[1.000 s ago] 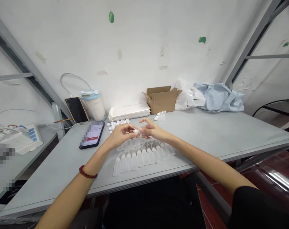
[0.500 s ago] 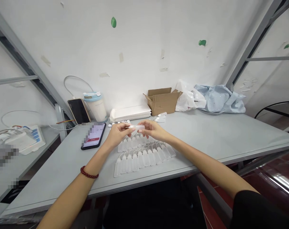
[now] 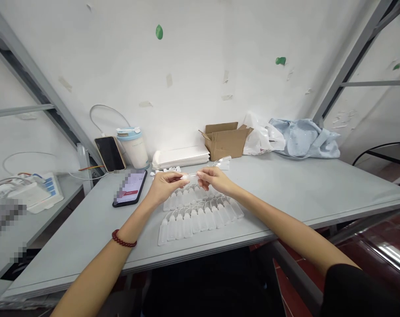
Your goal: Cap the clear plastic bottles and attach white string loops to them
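A small translucent squeeze bottle (image 3: 186,177) is held level above the table between my hands. My left hand (image 3: 165,185) pinches its whitish part between thumb and fingers. From there a thin clear part runs to the fingertips of my right hand (image 3: 215,179), which are closed on its end; fine detail is too small to make out. Beneath my hands lies a back row of similar bottles (image 3: 173,201), partly covered. Nearer the table edge, a front row of squeeze bottles (image 3: 195,220) lies side by side, with thin bent tubes at their white caps.
Left of my hands lies a phone (image 3: 130,189), with a second phone (image 3: 110,154) leaning near a lidded cup (image 3: 133,147). Behind are stacked white sheets (image 3: 182,157), a cardboard box (image 3: 228,143), a white plastic bag (image 3: 261,136) and blue cloth (image 3: 304,137).
My right hand has shifted slightly right, and its fingers have moved from the bottle's wider body to a thin end. The whitish part now shows at my left fingertips.
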Demonstrator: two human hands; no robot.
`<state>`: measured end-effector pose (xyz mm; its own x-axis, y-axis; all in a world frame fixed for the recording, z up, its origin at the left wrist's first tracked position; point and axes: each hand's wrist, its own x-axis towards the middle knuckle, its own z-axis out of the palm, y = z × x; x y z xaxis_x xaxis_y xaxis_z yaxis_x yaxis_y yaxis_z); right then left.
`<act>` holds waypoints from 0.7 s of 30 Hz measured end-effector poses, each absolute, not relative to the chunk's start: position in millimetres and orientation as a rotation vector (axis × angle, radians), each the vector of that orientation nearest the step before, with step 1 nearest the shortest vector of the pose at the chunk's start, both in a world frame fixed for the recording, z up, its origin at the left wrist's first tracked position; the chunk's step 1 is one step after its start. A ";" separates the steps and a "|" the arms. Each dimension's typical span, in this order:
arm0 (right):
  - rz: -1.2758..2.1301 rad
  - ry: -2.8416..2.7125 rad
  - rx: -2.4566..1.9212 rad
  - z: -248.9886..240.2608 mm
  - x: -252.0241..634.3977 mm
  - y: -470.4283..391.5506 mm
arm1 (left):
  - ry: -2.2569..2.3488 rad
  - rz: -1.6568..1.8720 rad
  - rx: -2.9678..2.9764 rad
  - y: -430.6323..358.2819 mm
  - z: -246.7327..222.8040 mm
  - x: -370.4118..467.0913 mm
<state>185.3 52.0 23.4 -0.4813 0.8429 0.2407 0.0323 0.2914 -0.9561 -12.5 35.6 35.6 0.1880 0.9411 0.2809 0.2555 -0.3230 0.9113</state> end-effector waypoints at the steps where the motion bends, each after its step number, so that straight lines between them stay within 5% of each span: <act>1: 1.274 -1.754 -0.793 24.0 184.9 51.7 | 1.144 1.154 1.720 35.4 36.0 -12.3; 21: 0.784 -1.943 -0.872 22.2 185.2 47.2 | 1.093 0.925 1.744 37.1 34.9 -15.7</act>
